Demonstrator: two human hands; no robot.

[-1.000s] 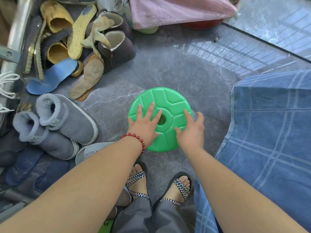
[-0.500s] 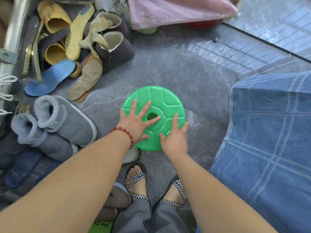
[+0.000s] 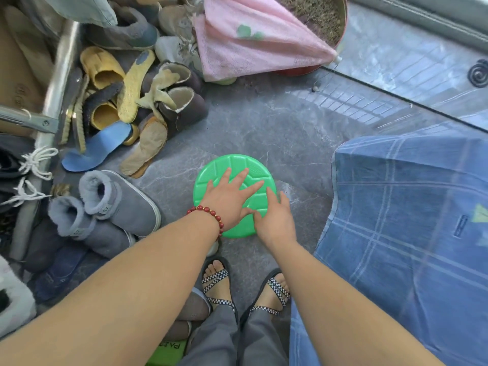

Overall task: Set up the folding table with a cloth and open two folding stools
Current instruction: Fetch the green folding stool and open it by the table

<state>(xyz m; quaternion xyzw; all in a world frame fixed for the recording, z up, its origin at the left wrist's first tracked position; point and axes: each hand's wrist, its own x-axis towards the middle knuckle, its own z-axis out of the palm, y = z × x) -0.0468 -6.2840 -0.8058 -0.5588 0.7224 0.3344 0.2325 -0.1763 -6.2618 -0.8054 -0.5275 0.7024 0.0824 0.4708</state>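
A round green folding stool (image 3: 224, 165) stands on the grey floor in front of my feet, seen from above. My left hand (image 3: 229, 198) lies flat on its seat with fingers spread over the middle. My right hand (image 3: 276, 216) rests on the seat's right and near edge, fingers straight, its thumb touching my left thumb. To the right, a blue checked cloth (image 3: 412, 220) covers the folding table and hangs down its side. The stool's legs are hidden under the seat.
A heap of shoes, slippers and insoles (image 3: 126, 101) lies at the left, with grey fleece boots (image 3: 111, 207) close to the stool. A pink cloth (image 3: 250, 40) drapes over a red-rimmed basin (image 3: 330, 35) at the back. A metal rail (image 3: 52, 88) runs along the far left.
Both hands have slid leftward across the seat and closer together; the right hand moved from the seat's right rim toward its near edge. The stool sits a little nearer the boots.
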